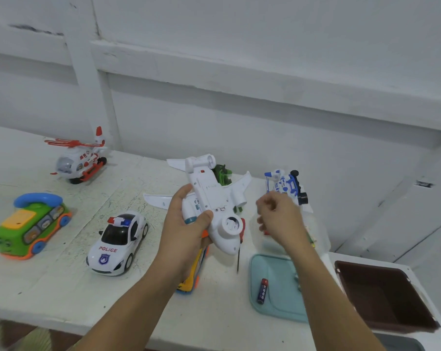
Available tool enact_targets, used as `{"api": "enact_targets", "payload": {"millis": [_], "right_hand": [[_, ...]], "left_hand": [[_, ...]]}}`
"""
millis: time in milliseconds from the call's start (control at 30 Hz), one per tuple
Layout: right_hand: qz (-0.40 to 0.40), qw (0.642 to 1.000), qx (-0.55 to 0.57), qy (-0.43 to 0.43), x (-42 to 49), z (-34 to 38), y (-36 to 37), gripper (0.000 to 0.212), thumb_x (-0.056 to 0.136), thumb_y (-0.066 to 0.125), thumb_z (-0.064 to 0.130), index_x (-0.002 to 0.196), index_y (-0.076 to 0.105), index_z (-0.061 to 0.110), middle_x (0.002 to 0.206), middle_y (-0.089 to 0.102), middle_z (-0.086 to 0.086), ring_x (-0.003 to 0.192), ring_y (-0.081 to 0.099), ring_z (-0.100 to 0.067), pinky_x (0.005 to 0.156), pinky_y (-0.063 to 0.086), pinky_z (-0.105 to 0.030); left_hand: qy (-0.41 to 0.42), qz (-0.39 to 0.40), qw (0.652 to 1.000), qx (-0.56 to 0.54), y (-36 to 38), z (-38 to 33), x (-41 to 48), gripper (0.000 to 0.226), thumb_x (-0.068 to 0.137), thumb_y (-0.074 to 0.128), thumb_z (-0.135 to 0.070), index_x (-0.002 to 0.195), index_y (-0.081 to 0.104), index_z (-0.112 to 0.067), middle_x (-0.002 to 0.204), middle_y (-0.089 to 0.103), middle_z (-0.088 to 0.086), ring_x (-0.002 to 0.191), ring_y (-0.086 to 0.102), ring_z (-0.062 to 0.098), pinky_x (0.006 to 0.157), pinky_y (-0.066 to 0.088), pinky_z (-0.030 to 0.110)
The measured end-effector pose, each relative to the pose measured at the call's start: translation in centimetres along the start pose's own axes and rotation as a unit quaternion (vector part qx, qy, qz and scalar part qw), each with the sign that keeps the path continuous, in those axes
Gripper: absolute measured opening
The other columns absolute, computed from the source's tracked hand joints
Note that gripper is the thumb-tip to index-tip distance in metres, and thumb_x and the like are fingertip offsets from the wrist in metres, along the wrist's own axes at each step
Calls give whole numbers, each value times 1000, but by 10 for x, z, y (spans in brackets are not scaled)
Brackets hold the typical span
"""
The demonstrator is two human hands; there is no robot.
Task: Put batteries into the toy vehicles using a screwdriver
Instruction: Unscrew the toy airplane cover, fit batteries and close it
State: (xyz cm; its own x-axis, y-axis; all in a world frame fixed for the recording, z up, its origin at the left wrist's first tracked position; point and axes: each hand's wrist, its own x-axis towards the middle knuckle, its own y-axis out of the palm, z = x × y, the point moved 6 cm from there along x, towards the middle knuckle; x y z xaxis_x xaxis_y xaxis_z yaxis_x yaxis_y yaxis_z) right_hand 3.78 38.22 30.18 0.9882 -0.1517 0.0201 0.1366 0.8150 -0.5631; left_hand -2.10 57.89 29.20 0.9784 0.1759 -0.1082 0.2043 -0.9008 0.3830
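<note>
1. Our left hand (186,224) grips the upturned toy plane (209,196) above the tabletop (62,287).
2. Our right hand (277,219) is blurred, fingers curled; whether it holds anything, we cannot tell.
3. Likely next: fetching the battery (263,291) from the tray (280,307).

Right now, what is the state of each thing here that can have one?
toy plane, held underside up, above the table
left hand, grips the toy plane
right hand, fingers curled, blurred; contents unclear
screwdriver, lying on the table, untouched
battery, lying in the teal tray
police car, upright on its wheels
helicopter, upright
phone car, upright on its wheels
</note>
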Motion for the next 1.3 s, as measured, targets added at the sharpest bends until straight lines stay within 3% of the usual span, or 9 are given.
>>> {"api": "enact_targets", "payload": {"millis": [200, 333, 467, 567, 667, 767, 867, 967, 1300], "right_hand": [[104, 934, -341, -26, -6, -31, 81, 22, 92, 45, 2, 113, 50, 5, 111, 61, -14, 87, 56, -26, 68, 38, -28], [87, 921, -381, -8, 1, -46, 98, 36, 96, 44, 5, 131, 37, 1, 123, 57, -14, 109, 60, -25, 78, 44, -27], [99, 922, -374, -13, 6, -48, 102, 26, 94, 46, 5, 120, 45, 4, 117, 60, -12, 103, 61, -24, 65, 33, -21], [102, 953, -286, 3, 0, -38, 88, 28, 88, 47, -2, 115, 44, 5, 103, 62, -15, 90, 63, -31, 53, 41, -26], [48, 990, -131, 10, -9, -18, 61, 49, 88, 46, -2, 133, 35, 14, 94, 62, -14, 74, 67, -34, 63, 58, -46], [-9, 1000, -23, -10, -20, 10, 25, 75, 95, 50, 4, 153, 9, 29, 90, 62, -7, 65, 69, -27, 51, 57, -31], [-102, 985, 127, -60, -34, 46, -14, 80, 94, 53, 4, 153, 8, 34, 92, 57, 1, 66, 69, -25, 49, 54, -24], [-146, 941, 255, -166, -52, 79, -26, 75, 94, 54, 1, 146, 16, 38, 100, 53, -10, 71, 69, -27, 60, 59, -33], [-106, 908, 226, -336, -81, 99, 22, 83, 89, 60, -5, 130, 26, 59, 101, 50, 21, 85, 63, -25, 63, 60, -45]], "left_hand": [[16, -17, 1000, 11, -11, -6, 6, 54, 94, 56, 3, 126, 49, -40, 124, 64, -1, 106, 68, 23, 68, 62, 36], [15, -10, 1000, 14, -15, -7, 8, 55, 94, 57, 3, 125, 49, -42, 125, 63, -2, 105, 68, 20, 73, 62, 38], [14, 1, 1000, 14, -16, -8, 8, 55, 94, 57, 3, 122, 50, -44, 122, 64, -3, 103, 68, 17, 73, 62, 37], [13, 4, 1000, 16, -18, -7, 9, 56, 94, 58, 3, 124, 49, -43, 121, 64, -5, 101, 69, 14, 73, 62, 38], [14, 12, 1000, 18, -21, -9, 10, 56, 94, 58, 3, 115, 51, -48, 119, 65, -7, 100, 70, 15, 73, 62, 40], [9, 19, 1000, 16, -22, -10, 11, 56, 94, 58, 3, 113, 51, -50, 119, 65, -8, 101, 69, 15, 72, 62, 40], [8, 27, 999, 17, -22, -12, 11, 56, 94, 58, 2, 112, 51, -50, 119, 64, -8, 102, 69, 17, 71, 62, 40], [8, 33, 999, 21, -21, -13, 9, 56, 94, 58, 2, 112, 49, -49, 113, 63, -16, 95, 69, 12, 66, 62, 34], [5, 40, 999, 36, -24, -17, 4, 57, 93, 59, 1, 124, 45, -45, 107, 60, -22, 90, 68, 5, 59, 59, 25]]}}
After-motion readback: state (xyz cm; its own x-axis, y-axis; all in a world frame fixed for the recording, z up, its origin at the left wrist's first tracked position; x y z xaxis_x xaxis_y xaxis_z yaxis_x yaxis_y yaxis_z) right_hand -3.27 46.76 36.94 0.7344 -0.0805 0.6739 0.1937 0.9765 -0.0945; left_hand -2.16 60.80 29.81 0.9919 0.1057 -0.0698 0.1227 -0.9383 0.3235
